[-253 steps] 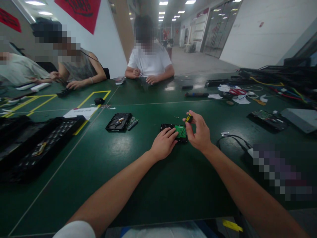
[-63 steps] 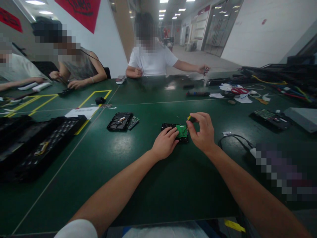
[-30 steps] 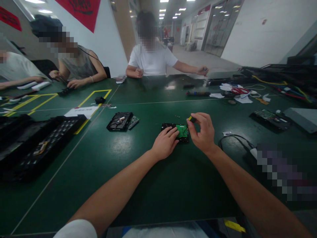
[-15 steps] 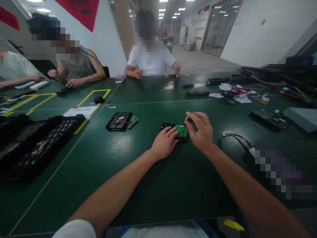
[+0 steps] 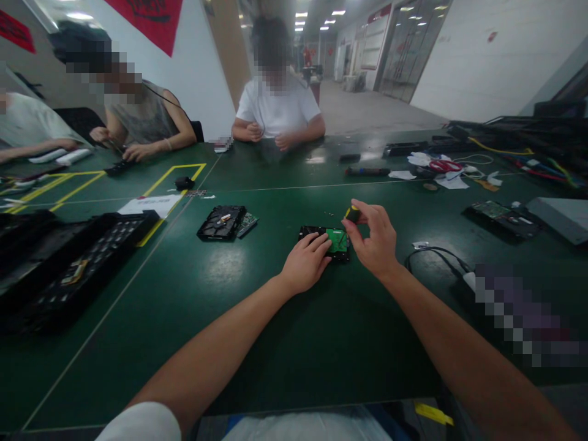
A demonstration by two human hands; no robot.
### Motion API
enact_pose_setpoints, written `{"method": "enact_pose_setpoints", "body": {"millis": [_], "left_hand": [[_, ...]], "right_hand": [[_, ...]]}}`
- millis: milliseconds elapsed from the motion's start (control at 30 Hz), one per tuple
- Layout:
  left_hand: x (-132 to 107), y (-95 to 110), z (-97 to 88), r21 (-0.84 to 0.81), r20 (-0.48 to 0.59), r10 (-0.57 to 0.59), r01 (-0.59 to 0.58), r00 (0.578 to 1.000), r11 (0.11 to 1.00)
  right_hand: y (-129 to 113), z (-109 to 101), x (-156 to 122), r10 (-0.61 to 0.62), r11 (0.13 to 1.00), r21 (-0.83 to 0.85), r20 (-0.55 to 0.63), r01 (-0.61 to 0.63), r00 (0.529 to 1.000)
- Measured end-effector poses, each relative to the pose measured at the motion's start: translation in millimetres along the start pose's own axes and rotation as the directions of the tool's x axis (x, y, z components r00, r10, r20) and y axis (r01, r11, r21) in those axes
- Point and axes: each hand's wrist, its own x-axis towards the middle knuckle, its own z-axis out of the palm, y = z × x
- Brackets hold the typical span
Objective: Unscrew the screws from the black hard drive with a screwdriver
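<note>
A black hard drive with a green circuit board on top lies on the green table in front of me. My left hand rests on the drive with its fingers lying flat, holding it down. My right hand pinches the black and yellow handle of a small screwdriver, held upright over the board's right edge. The tip is hidden behind my fingers.
Another opened drive lies to the left, past it long black trays. A black cable runs at my right, with a further drive, a grey box and scissors beyond. Three people sit across the table.
My right hand has kept turning the screwdriver in place, and its handle now shows a little higher above my fingers. The person opposite pulled an outstretched arm back in.
</note>
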Motion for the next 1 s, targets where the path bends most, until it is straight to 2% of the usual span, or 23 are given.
{"method": "enact_pose_setpoints", "body": {"millis": [333,467,567,767,933,1000], "left_hand": [[0.1,-0.6,-0.6,0.005,0.011,0.001,-0.001,1.000,1.000],[0.5,0.3,-1.8,-0.002,0.013,-0.002,0.002,1.000,1.000],[0.5,1.0,-2.7,-0.003,0.020,-0.007,0.007,1.000,1.000],[0.2,1.1,-2.6,-0.005,0.016,-0.007,0.007,1.000,1.000],[0.3,1.2,-2.3,0.004,0.010,0.003,-0.003,1.000,1.000],[0.2,1.4,-2.4,0.003,0.009,0.002,-0.002,1.000,1.000]], "right_hand": [[2.0,1.8,-6.0,0.021,0.986,0.164,0.109,-0.039,0.994],[-1.9,-0.4,-3.5,-0.021,0.998,0.053,0.030,0.020,0.999],[-2.6,-1.6,-2.9,-0.018,1.000,-0.020,-0.018,0.017,1.000],[0.6,-0.4,-5.7,-0.009,0.999,0.054,0.054,0.006,0.999],[0.6,-2.5,-4.5,-0.027,1.000,-0.013,0.005,0.027,1.000],[0.7,-3.3,-4.4,-0.025,0.999,-0.021,0.025,0.026,0.999]]}}
